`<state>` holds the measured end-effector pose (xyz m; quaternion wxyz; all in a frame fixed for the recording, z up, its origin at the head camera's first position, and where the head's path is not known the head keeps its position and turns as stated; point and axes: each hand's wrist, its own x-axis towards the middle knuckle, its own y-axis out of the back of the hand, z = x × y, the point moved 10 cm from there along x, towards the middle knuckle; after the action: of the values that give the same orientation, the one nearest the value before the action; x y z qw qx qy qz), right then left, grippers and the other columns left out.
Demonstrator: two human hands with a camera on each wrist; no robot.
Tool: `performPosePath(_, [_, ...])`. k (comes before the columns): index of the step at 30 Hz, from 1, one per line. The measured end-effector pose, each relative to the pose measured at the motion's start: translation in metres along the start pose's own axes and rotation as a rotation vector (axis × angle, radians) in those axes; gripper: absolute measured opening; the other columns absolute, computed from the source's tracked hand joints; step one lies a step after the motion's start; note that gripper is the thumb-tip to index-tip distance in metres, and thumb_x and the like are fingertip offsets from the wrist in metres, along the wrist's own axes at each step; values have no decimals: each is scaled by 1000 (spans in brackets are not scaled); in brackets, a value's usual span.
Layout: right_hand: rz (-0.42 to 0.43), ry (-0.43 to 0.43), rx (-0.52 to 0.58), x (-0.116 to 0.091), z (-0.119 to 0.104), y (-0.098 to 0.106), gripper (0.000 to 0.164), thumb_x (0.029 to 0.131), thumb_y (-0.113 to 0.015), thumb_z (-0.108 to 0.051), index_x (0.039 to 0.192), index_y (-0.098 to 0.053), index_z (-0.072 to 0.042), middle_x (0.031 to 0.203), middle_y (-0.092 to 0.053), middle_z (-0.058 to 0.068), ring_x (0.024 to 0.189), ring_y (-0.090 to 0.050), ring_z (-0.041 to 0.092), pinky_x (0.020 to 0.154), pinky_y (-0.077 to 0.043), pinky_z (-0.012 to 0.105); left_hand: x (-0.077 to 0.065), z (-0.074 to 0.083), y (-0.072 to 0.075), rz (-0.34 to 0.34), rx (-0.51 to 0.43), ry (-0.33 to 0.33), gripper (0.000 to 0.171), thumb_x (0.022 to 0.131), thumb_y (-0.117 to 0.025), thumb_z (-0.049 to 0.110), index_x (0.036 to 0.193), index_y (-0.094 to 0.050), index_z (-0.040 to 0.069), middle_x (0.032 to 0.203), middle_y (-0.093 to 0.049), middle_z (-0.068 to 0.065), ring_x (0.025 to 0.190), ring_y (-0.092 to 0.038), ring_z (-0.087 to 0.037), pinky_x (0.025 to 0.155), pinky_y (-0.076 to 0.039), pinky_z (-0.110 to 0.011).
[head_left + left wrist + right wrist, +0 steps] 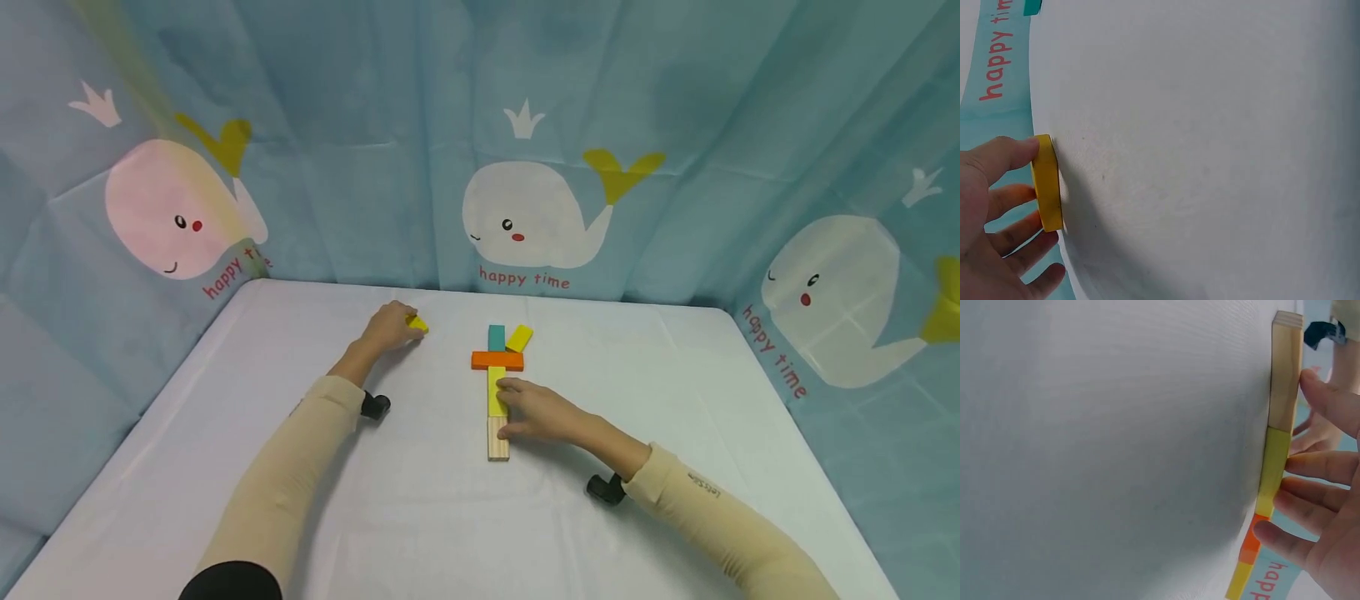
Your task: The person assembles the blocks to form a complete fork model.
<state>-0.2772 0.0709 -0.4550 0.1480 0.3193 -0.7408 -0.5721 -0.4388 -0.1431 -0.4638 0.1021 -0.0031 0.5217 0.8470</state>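
Note:
My left hand (pixel 392 326) pinches a yellow block (pixel 1047 184) between thumb and fingers, at the far left of the blocks. On the white table a natural wood block (pixel 498 442) and a yellow-green block (pixel 492 390) lie end to end in a line. An orange block (pixel 480 360) crosses the top of that line. Beyond it lies a teal block (pixel 497 337), with a slanted yellow block (pixel 520 338) beside it. My right hand (pixel 543 410) touches the line from its right side, the thumb by the wood block and the fingers along the yellow-green one.
White cloth covers the table (pixel 442 525). A blue curtain (pixel 360 167) printed with whales stands behind the far edge and along both sides. Black wrist cameras, the left one (pixel 376 407) and the right one (pixel 605 489), hang below the sleeves.

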Motion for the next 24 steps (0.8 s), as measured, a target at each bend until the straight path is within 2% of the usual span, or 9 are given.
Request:
performPosePath(6, [16,2,-6,-1,-2,2,64,85,-73,-41,132,-58,-1,148,-47,13,139,-44,29,112,-41,43,-3,0,-2,-2,-11,1,58,90,-67,24,139,-49,-4,137,-51,-25,113,-50,-34,105,-42,-47])
performPosePath(14, [41,54,-14,-1,-6,4,61,86,-73,-39,131,-60,0,146,-50,13,137,-45,29,113,-39,42,-2,-2,-1,1,-20,3,59,90,-67,24,138,-48,-5,135,-52,-25,115,-51,-35,107,-42,-47])
performPosePath(20, [37,60,-23,0,-7,5,60,87,-72,-39,130,-60,0,145,-50,13,136,-46,29,112,-40,43,-1,-3,0,22,-52,14,60,89,-68,26,138,-50,-3,134,-53,-24,112,-51,-35,104,-42,-48])
performPosePath(24, [30,51,-12,1,-6,4,60,87,-72,-38,130,-60,0,145,-50,13,136,-46,29,112,-40,42,1,2,-3,24,-74,-5,61,88,-69,30,138,-51,-2,134,-55,-22,110,-51,-32,102,-43,-46])
